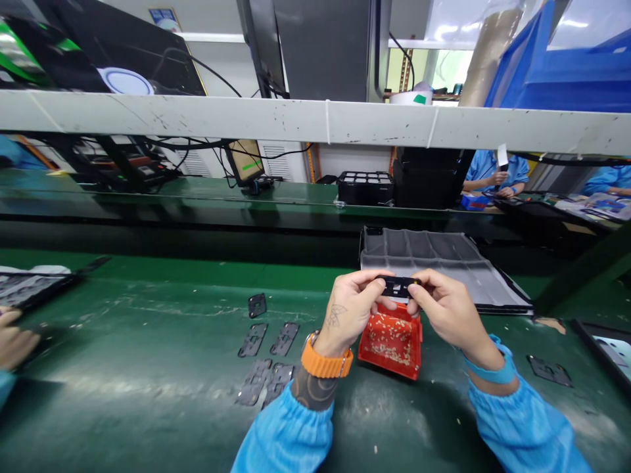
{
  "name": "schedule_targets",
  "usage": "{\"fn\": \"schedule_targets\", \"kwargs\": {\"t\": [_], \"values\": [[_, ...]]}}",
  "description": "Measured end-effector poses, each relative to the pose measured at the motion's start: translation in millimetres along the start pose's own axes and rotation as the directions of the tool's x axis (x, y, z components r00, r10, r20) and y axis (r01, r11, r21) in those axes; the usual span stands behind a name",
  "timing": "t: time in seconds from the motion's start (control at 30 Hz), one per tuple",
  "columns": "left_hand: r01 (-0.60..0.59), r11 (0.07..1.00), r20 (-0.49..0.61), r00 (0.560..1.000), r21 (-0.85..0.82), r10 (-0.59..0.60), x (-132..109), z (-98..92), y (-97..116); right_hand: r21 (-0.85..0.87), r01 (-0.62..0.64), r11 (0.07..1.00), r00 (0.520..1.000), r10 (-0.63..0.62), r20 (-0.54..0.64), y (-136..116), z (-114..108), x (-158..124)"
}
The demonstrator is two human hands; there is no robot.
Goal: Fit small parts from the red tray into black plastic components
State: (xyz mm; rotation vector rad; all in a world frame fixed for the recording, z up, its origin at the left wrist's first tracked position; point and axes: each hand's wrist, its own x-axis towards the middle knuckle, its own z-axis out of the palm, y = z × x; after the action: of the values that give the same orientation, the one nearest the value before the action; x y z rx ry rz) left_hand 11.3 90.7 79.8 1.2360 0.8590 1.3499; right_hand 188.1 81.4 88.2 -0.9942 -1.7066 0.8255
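Note:
My left hand (351, 310) and my right hand (445, 307) together pinch a small flat black plate (397, 286) by its two ends, holding it level above a red tray (392, 341) filled with several tiny pale parts. The tray rests on the green table (148, 368) just below my hands. An orange watch band sits on my left wrist and a blue band on my right.
Several flat black plates (269, 361) lie left of the red tray, and one more (549, 370) to the right. A grey compartment tray (438, 259) sits behind my hands. Another person's hand (14, 341) is at the far left; co-workers sit at the back right.

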Motion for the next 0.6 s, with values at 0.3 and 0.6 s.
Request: {"fn": "schedule_targets", "kwargs": {"t": [0.3,0.6], "values": [[-0.02,1.0,0.017,1.0,0.021,0.02,-1.5,0.8,0.5,0.012,-0.003,1.0,1.0,0.003,-0.005,-2.6,-0.2,1.9],[-0.023,1.0,0.033,0.999,0.0,0.023,-1.7,0.9,1.0,0.02,0.001,1.0,1.0,-0.001,-0.006,-3.1,-1.0,0.2]]}}
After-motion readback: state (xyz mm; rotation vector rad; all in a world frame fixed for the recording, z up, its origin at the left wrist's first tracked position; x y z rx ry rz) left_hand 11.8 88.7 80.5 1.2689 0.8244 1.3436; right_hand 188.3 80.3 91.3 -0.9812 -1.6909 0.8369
